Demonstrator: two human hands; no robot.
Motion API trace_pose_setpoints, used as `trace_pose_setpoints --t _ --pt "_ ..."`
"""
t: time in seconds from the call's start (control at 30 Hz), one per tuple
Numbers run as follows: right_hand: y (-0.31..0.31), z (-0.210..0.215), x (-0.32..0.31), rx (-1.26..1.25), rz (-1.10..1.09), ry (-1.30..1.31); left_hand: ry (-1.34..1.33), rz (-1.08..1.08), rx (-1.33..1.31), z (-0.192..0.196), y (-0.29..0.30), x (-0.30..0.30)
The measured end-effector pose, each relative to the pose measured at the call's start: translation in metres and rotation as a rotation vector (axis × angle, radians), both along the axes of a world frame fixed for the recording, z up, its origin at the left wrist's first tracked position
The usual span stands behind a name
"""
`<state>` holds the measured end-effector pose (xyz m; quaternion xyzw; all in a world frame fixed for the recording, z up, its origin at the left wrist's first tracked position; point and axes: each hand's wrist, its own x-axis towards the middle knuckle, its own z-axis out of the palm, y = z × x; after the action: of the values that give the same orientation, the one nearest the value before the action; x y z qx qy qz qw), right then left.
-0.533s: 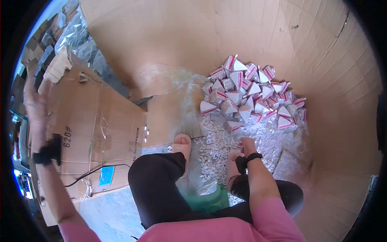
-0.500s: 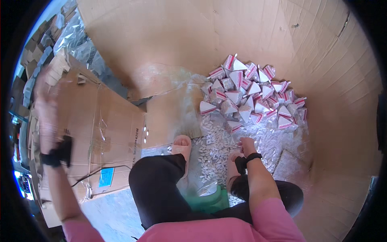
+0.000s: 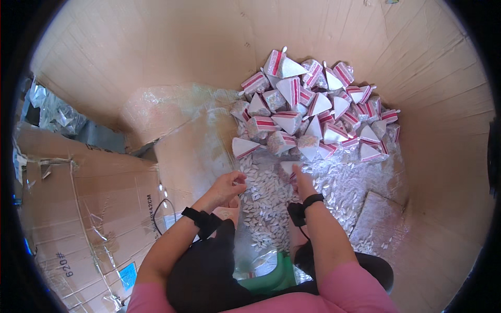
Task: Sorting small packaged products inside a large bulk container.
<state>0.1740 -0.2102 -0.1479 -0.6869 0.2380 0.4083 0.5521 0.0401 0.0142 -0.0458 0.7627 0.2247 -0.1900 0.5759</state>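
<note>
Low at the near edge of the pile, my right hand (image 3: pixel 302 182) closes on a white-and-pink cake-slice-shaped piece (image 3: pixel 288 168); its fingers partly cover it. My left hand (image 3: pixel 226 188) hangs left of the small white pieces, fingers curled together; whatever they may hold is hidden. Ahead lies a heap of similar cake-slice-shaped pieces (image 3: pixel 288 121), white wedges with red-pink stripes, seemingly in clear wrapping. Many small white spindle-shaped pieces (image 3: pixel 269 208) cover the floor between my feet.
Tall cardboard walls (image 3: pixel 417 104) curve around the heap. At left stands a taped cardboard box (image 3: pixel 115 208), with clear plastic sheeting (image 3: pixel 55 112) behind it. A green plastic object (image 3: pixel 279 276) sits between my legs. A flat film-covered square (image 3: pixel 377 216) lies at right.
My left hand has come down from the far left to beside the white pieces. My right hand has reached forward and closed on a wedge. The view has shifted left.
</note>
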Motion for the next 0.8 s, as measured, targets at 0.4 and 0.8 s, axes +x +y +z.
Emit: trace_pose_setpoints --t 0.4,0.8 --pt "0.11 0.058 -0.093 0.332 0.177 -0.465 0.039 0.665 -0.558 -0.026 0.01 -0.009" --pt "0.093 0.104 -0.055 -0.04 1.165 -0.941 0.056 0.771 -0.668 -0.025 0.029 -0.024"
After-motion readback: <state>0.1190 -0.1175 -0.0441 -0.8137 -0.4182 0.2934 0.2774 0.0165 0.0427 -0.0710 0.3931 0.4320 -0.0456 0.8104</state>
